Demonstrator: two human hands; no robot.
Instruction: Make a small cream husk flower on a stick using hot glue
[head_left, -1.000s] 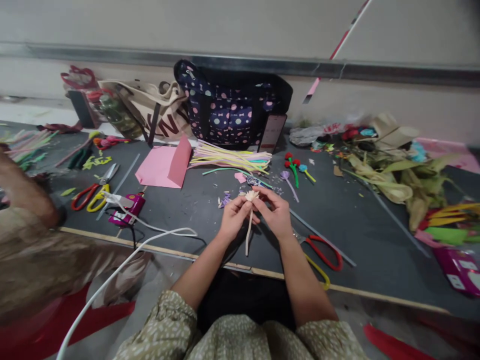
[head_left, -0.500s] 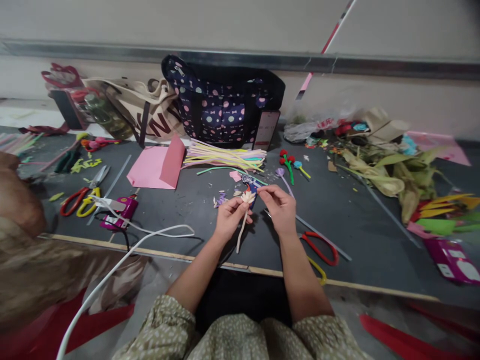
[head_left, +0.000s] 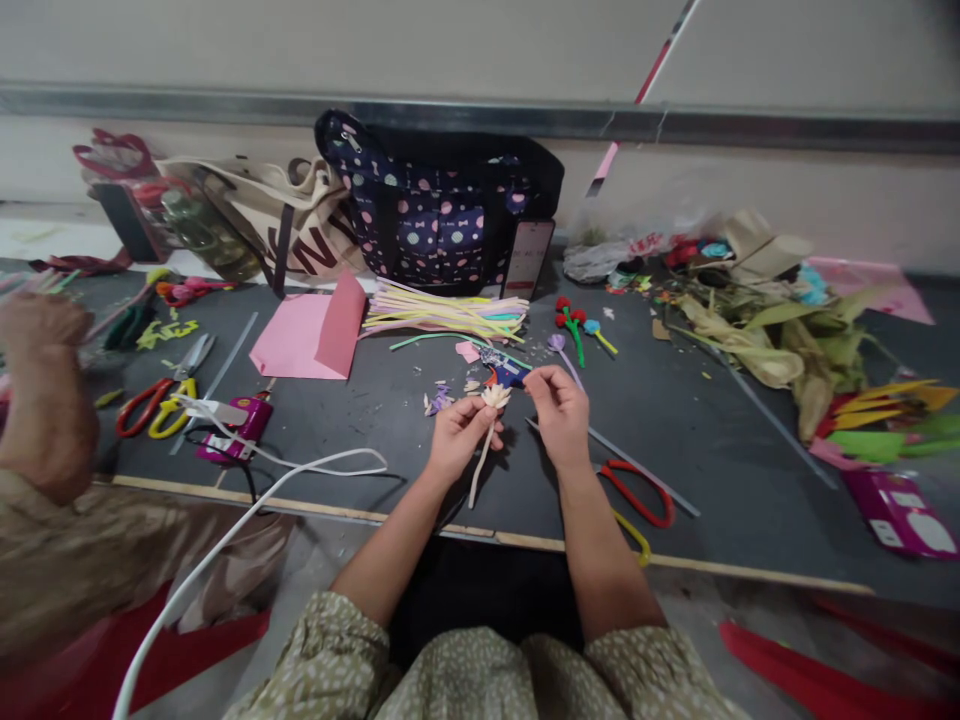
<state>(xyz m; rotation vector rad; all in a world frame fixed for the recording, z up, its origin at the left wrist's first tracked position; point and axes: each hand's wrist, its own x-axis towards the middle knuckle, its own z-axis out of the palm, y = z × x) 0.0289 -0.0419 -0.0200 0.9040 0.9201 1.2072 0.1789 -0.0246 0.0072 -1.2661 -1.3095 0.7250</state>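
My left hand (head_left: 459, 437) is closed around a cream craft flower (head_left: 495, 398) made with a fuzzy pipe-cleaner stem, which hangs down toward the table edge. To its right, my right hand (head_left: 556, 405) has thumb and forefinger pinched together; what they hold, if anything, is too small to make out. Just beyond the flower lies a blue glue gun (head_left: 508, 372) with an orange part, close to my right fingertips. Purple scraps (head_left: 436, 399) and a pink piece (head_left: 467, 351) are scattered nearby. Partly under my right forearm rest scissors with red and yellow handles (head_left: 641, 495).
A bundle of pastel pipe cleaners (head_left: 442, 312) lies ahead, beside folded pink paper (head_left: 296, 338). Small finished flowers (head_left: 571, 322) sit to the right, dried husks (head_left: 750, 340) farther right. A white cable (head_left: 247, 515) crosses the front left. A co-worker's arm (head_left: 49, 400) is at far left.
My right hand has shifted slightly away from the flower, showing more of the glue gun. My left hand keeps its hold. The co-worker's hand has moved up at the left.
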